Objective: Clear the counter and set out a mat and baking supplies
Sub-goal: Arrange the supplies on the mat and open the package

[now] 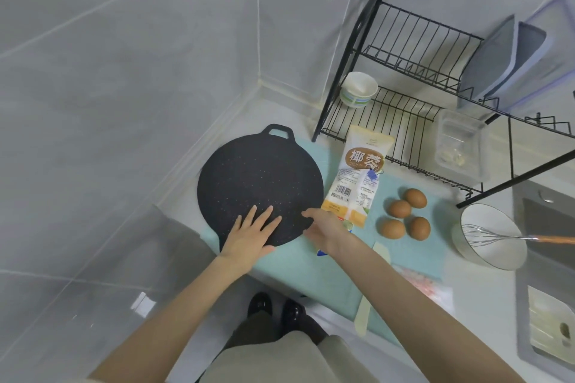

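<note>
Griddle pan flat on teal mat, under left hand, fingers spread, pressing; right hand at rim, grip unclear. Risk: a shove could slide pan into coconut bag beyond right hand, scattering eggs.

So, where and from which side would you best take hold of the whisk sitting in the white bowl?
Take the whisk by its orange handle, coming from the right. The handle juts out past the rim of the white bowl with nothing around it, while the wire head lies inside the bowl. A grip closed around the handle from above looks easiest.
</note>
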`<move>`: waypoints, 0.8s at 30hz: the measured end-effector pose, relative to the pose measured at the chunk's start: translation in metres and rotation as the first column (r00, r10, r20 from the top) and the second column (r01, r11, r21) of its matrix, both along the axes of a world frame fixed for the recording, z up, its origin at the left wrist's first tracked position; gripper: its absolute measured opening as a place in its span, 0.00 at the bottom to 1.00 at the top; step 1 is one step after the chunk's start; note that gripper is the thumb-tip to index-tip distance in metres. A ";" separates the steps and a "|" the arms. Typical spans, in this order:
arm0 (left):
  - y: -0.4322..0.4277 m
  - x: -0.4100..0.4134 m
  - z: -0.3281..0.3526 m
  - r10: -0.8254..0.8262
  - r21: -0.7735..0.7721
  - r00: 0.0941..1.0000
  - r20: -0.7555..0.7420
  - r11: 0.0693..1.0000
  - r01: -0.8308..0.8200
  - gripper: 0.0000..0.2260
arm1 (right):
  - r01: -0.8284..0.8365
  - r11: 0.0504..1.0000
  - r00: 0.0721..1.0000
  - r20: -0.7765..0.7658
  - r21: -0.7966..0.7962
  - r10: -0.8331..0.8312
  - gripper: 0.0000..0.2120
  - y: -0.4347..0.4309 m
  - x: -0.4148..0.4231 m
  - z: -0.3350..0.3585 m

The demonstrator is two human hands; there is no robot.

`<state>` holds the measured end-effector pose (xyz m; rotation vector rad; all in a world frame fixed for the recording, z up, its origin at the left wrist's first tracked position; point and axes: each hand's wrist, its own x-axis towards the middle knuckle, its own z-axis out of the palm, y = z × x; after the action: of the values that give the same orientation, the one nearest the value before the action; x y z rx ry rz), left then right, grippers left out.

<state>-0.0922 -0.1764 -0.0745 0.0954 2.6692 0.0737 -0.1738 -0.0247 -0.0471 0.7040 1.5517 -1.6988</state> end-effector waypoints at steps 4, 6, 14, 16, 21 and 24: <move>-0.014 0.004 0.004 -0.050 0.031 0.999 0.012 0.998 0.050 0.30 | 0.054 0.998 0.996 0.078 -0.035 -0.051 0.17 -0.003 0.005 0.005; -0.023 0.006 0.005 -0.075 0.058 0.997 0.012 0.996 0.074 0.30 | 0.077 0.995 0.991 0.114 -0.063 -0.069 0.16 -0.006 0.010 0.009; -0.046 0.007 0.011 -0.049 0.129 0.999 0.022 0.991 0.046 0.29 | 0.096 0.989 0.985 0.152 -0.111 -0.078 0.23 -0.009 0.017 0.021; -0.041 0.005 0.012 -0.047 0.164 0.999 -0.025 0.985 0.050 0.29 | 0.036 0.991 0.992 0.126 -0.128 -0.019 0.19 0.002 0.017 0.022; -0.002 -0.005 0.017 -0.003 0.294 0.983 -0.183 0.954 0.057 0.28 | -0.224 0.848 0.870 -0.294 0.481 0.397 0.14 0.055 0.020 0.023; 0.029 -0.013 0.019 0.014 0.297 0.972 -0.235 0.953 0.058 0.30 | -0.166 0.583 0.638 -0.364 0.796 0.679 0.15 0.084 0.014 0.012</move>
<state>-0.1053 -0.1476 -0.0550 0.2456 2.8718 0.4943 -0.1602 0.0589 -0.0348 -0.0507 2.6776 -0.9005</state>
